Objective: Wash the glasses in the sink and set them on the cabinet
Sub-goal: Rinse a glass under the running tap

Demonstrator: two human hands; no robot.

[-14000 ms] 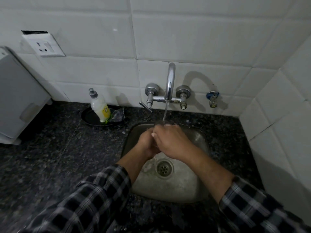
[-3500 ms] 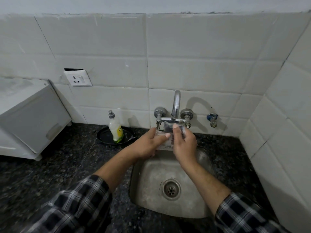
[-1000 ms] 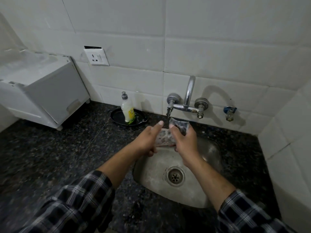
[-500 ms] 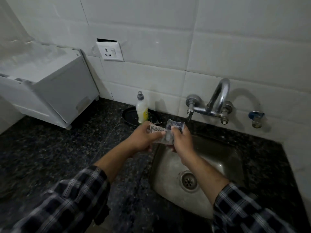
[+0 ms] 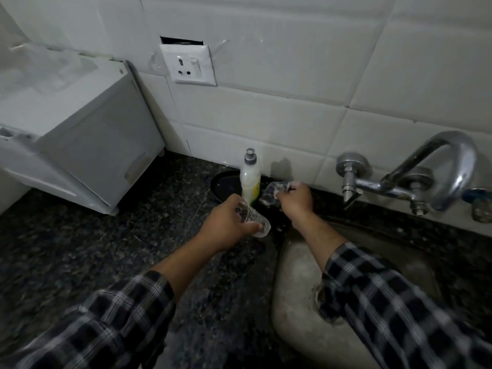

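My left hand (image 5: 226, 225) grips a clear glass (image 5: 254, 219), tilted on its side, over the dark counter just left of the sink (image 5: 292, 294). My right hand (image 5: 295, 201) reaches to the black dish (image 5: 225, 186) behind the sink's left corner. It pinches a small crumpled, translucent piece (image 5: 274, 191) that looks like a scrubber, though I cannot tell for sure. That piece is right beside the soap bottle (image 5: 250, 179). The tap (image 5: 439, 169) is at the right and no water runs from it.
The dark granite counter (image 5: 106, 249) stretches left of the sink. A white box-like appliance (image 5: 80, 134) stands at the back left against the tiled wall. A wall socket (image 5: 189, 65) is above the bottle.
My view has swung left. My hands have come apart: the right one moved back to the dish by the bottle, and the left one carries the glass left over the counter.
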